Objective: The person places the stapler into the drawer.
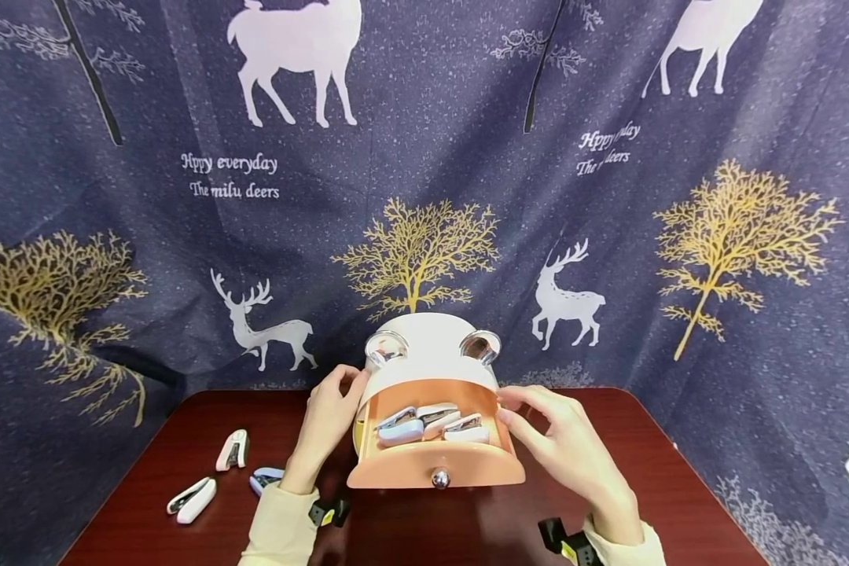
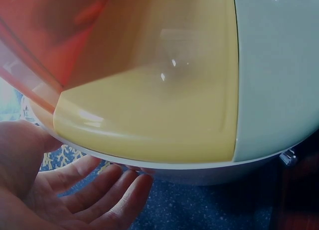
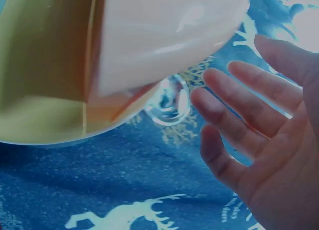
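Observation:
A rounded white storage box [image 1: 424, 346] with round chrome ear-like parts stands in the middle of the table, its orange drawer [image 1: 389, 477] pulled out. Inside the drawer lie a blue mini stapler [image 1: 400, 428], a pinkish one behind it, and a white mini stapler [image 1: 467, 429] on the right. My left hand [image 1: 329, 417] rests against the box's left side, fingers loosely bent; the left wrist view shows them at the pale rim beside a yellow drawer [image 2: 149, 110]. Beside the orange drawer's right wall is my right hand [image 1: 566, 440]; in the right wrist view its fingers are spread, holding nothing.
Left on the dark red table [image 1: 495, 534] lie a pink mini stapler [image 1: 233, 450], a white-and-pink mini stapler [image 1: 192, 500] and a blue mini stapler [image 1: 265, 478], partly behind my left wrist. A dark blue deer-print cloth [image 1: 424, 157] hangs behind the table.

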The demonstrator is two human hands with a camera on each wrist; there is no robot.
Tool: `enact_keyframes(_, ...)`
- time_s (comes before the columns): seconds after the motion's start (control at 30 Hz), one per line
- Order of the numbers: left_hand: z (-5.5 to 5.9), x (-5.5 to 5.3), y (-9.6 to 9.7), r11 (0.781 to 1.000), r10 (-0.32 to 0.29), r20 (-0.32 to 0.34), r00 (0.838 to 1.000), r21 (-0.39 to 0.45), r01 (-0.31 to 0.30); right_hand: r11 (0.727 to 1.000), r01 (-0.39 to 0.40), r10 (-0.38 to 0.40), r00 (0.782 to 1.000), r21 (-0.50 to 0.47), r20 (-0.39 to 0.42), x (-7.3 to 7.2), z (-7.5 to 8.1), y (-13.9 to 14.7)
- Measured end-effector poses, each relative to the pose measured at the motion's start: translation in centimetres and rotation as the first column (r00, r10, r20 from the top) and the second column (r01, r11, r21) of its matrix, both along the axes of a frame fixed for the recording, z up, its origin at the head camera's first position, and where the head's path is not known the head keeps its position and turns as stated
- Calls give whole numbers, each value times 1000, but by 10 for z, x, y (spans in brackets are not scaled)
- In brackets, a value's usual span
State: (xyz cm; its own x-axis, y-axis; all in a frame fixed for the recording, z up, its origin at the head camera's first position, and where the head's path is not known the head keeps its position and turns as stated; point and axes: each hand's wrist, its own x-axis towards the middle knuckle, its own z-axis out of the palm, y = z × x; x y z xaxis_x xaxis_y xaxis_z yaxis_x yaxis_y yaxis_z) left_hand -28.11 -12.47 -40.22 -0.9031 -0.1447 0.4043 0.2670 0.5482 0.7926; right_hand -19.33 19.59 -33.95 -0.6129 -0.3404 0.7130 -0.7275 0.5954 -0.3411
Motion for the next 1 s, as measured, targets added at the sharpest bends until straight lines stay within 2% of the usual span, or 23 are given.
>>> enact_keyframes(0.17,0,0,0,1000,0,0,1000,-5,0,1000,28,-28,998,5,-61,13,4,-2)
enact_keyframes(0.3,0,0,0,1000,1,-2,1000,-3,-1,1000,29,-29,997,-4,-70,24,8,-6)
enact_keyframes(0.43,1,1,0,1000,-4,-6,1000,0,4,1000,-1,0,994,-6,-109,32,10,-10)
enact_keyframes(0.67,0,0,0,1000,4,-11,1000,-5,-4,996,-84,87,975,20,-207,39,7,-21)
enact_keyframes(0.83,0,0,0,1000,9,-11,1000,-8,-9,989,-125,139,968,78,-209,41,3,-31)
enact_keyframes(1.0,0,-1,0,1000,7,-11,1000,-9,-7,982,-119,143,976,148,-163,45,-4,-38)
